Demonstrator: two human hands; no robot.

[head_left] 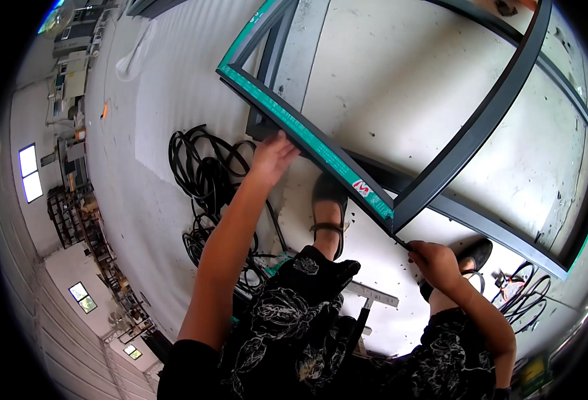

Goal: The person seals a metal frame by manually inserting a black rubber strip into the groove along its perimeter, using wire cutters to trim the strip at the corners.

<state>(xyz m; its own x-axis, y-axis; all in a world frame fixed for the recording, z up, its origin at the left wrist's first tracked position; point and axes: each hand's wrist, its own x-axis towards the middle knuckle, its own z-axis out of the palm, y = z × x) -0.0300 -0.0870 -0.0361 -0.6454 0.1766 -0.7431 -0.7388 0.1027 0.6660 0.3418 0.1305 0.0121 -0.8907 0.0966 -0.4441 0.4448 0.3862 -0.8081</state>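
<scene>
A dark grey window frame (471, 150) with green protective film (287, 119) along its near bar lies tilted in front of me. Along that bar's outer edge runs a thin black strip. My left hand (276, 157) grips this edge left of the middle, its fingers pressed together against it. At the near corner, my right hand (439, 265) pinches the loose end of the black strip (403, 243), which looks like a rubber seal. The left fingertips are partly hidden by the frame's edge.
Tangled black strips (207, 177) lie in coils on the floor at left. More black loops (531, 293) lie at right, close to my foot. Another dark frame (494, 217) sits beneath the first. A metal square ruler (374, 293) is between my legs. Shelves with clutter line the far left wall.
</scene>
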